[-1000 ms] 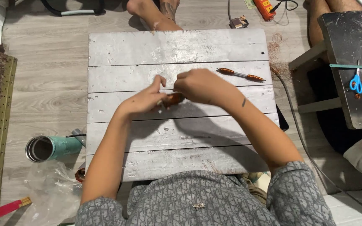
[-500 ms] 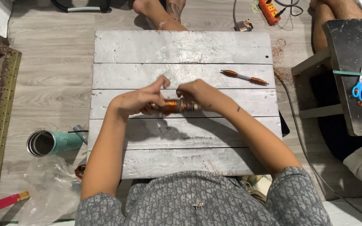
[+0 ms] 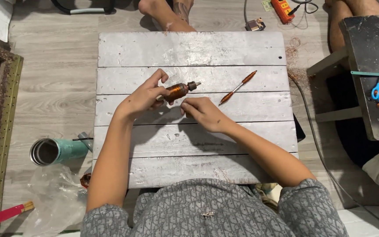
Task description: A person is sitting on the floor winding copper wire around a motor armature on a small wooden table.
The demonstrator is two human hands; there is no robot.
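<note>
A low worktop (image 3: 189, 48) of whitewashed planks is seen from above, set on a grey wood-look floor (image 3: 53, 74). A second, dark bench (image 3: 369, 52) is placed off the right edge, with blue-handled scissors (image 3: 378, 90) laid on it. A teal metal cup (image 3: 53, 151) is lying on its side on the floor beside the left edge of the worktop, with crumpled clear plastic (image 3: 53, 197) just below it near the near-left corner.

The left hand (image 3: 143, 96) is held over the middle of the worktop, slightly left of centre, with its fingers curled loosely round one end of a small motor rotor (image 3: 180, 90); the thumb and the fingertips are closed on it while the index finger is raised above. The right hand (image 3: 202, 112) is held just below and to the right of the rotor, its fingers bent inward and pinched together. Whether something thin is gripped between them cannot be told, and no clear contact with the rotor is shown.

The rotor is tilted, with its far end pointed toward the right rear corner. A copper-coloured winding is seen round its middle, and a darker metal end with a short shaft is shown at its free tip.

A slender tool (image 3: 237, 87) with copper-wrapped ends is laid diagonally on the planks, right of the rotor and apart from both hands.
</note>
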